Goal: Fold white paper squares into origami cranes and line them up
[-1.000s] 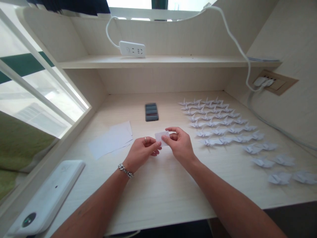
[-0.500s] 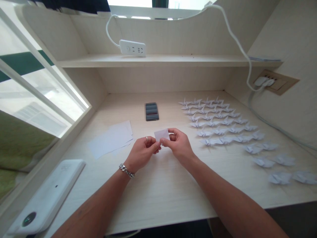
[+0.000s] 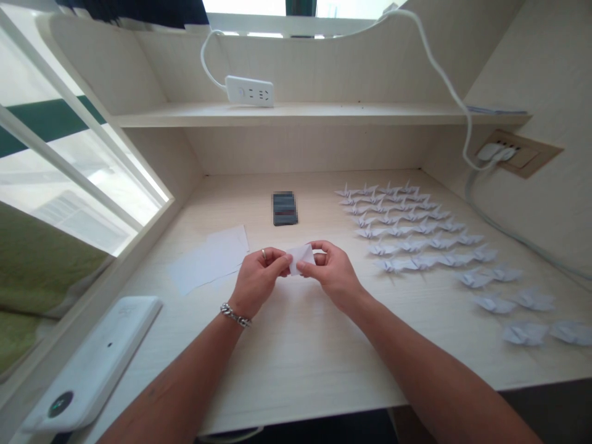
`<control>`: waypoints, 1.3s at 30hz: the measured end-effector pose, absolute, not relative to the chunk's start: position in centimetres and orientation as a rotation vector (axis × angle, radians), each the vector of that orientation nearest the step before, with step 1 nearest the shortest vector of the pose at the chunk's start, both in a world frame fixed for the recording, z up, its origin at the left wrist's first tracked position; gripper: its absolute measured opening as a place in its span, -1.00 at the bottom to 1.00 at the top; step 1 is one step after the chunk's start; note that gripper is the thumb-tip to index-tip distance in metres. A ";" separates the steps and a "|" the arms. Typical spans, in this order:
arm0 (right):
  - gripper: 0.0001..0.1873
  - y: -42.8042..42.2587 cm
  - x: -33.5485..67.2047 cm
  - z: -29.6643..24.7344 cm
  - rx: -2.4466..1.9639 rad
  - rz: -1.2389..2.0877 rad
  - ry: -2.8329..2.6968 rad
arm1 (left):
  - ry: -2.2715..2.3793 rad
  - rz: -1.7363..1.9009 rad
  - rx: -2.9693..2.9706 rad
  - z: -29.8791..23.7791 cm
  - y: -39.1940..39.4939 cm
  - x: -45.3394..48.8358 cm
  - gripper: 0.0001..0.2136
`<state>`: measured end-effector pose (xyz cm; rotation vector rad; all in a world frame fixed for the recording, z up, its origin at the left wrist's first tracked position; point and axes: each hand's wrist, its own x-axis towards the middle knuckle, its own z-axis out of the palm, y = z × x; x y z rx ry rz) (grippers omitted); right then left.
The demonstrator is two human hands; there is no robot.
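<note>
Over the pale desk (image 3: 305,357), the left hand (image 3: 258,277) and the right hand (image 3: 338,272) pinch opposite sides of a small paper piece (image 3: 302,254), thumbs on its near face and fingers curled behind. It is white, flat and roughly four-sided, with straight edges and a corner pointing up at the right; any fold lines are too small to tell. Beyond lies a dark, pixelated object (image 3: 284,208); farther back, a white power strip (image 3: 250,91) rests on the shelf (image 3: 370,111).
</note>
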<state>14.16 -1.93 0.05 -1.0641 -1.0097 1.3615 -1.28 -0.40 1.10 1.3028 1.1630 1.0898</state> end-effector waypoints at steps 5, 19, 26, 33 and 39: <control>-0.53 -2.0 14.1 0.0 -1.092 1.394 -1.029 | 1.134 1.249 1.065 1.0 0.1 -1.6 -0.80; -0.45 -1.7 14.5 -0.2 -1.089 1.260 -0.991 | 1.068 0.823 1.577 0.9 -0.5 -1.3 -0.73; -0.36 -1.7 14.0 -0.5 -1.045 1.275 -0.927 | 1.149 0.931 1.529 -0.1 -0.8 -0.6 -0.70; -0.40 -1.6 13.9 -0.9 -1.124 1.204 -0.968 | 1.271 0.942 1.607 0.0 -1.2 0.0 -0.74; -0.40 -1.5 13.7 -0.9 -1.174 1.132 -0.958 | 1.354 0.979 1.681 -0.1 -1.4 0.5 -0.76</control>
